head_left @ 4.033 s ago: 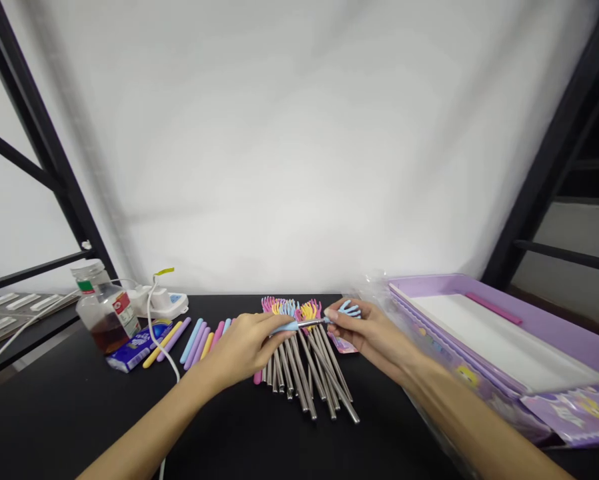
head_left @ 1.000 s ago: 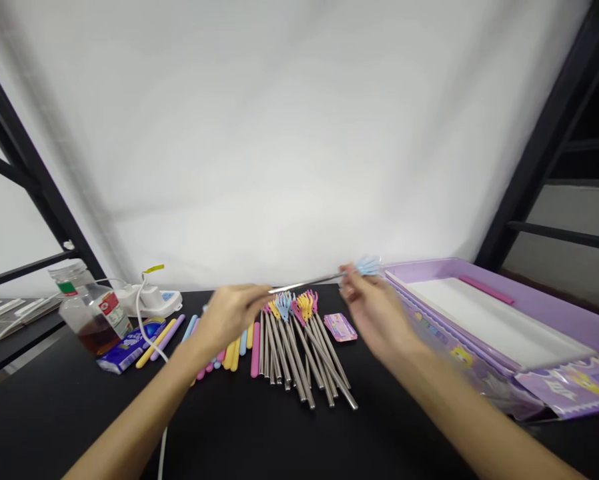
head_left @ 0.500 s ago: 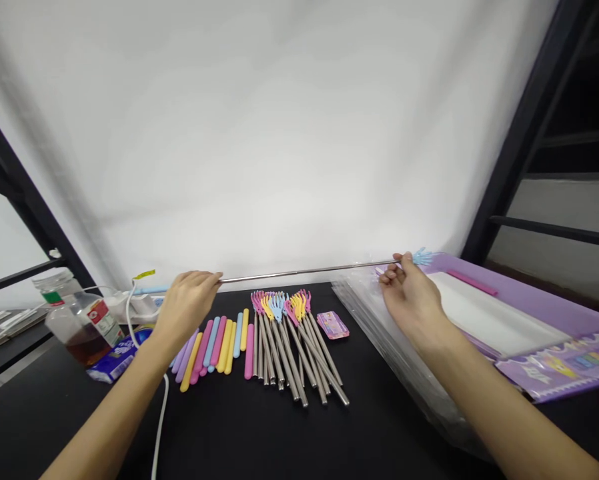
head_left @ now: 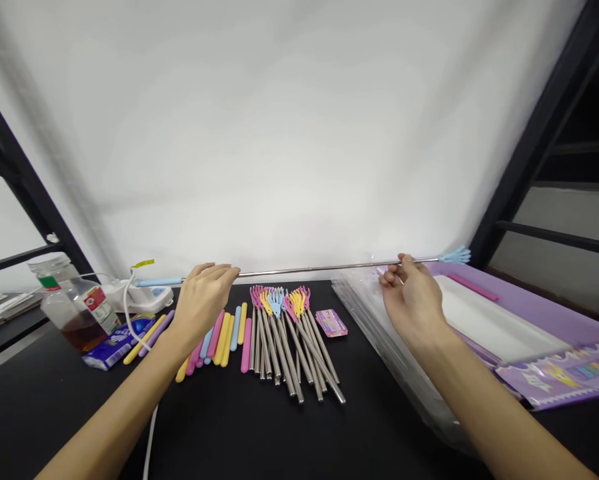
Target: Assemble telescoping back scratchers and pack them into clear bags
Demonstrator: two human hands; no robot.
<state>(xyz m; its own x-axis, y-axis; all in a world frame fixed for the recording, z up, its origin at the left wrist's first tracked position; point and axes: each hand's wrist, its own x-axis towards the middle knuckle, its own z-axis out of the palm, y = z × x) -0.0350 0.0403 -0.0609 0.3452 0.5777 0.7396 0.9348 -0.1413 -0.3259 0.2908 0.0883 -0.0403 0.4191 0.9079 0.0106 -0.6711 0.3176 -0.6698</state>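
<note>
A telescopic back scratcher (head_left: 309, 269) is stretched out level above the table, with a light blue claw head at its right end and a light blue handle at its left. My left hand (head_left: 205, 293) is closed around the shaft just right of the handle. Thumb and fingers of my right hand (head_left: 415, 293) pinch the shaft a short way from the claw. Below lie several metal back scratchers (head_left: 279, 340) with pink, yellow, blue and purple claws. Several coloured handle sleeves (head_left: 224, 339) lie beside them, partly hidden by my left forearm.
Small pink cards (head_left: 331, 323) lie right of the scratchers. Clear plastic bags (head_left: 379, 333) and a purple display box (head_left: 554, 300) fill the right side. At left stand a bottle of dark liquid (head_left: 82, 310), a blue packet (head_left: 114, 347), a power strip (head_left: 152, 299) and a white cable (head_left: 151, 433).
My left hand has shifted right along the shaft, so more of the blue handle shows. The claw head now sticks out farther beyond my right hand. The view has shifted slightly.
</note>
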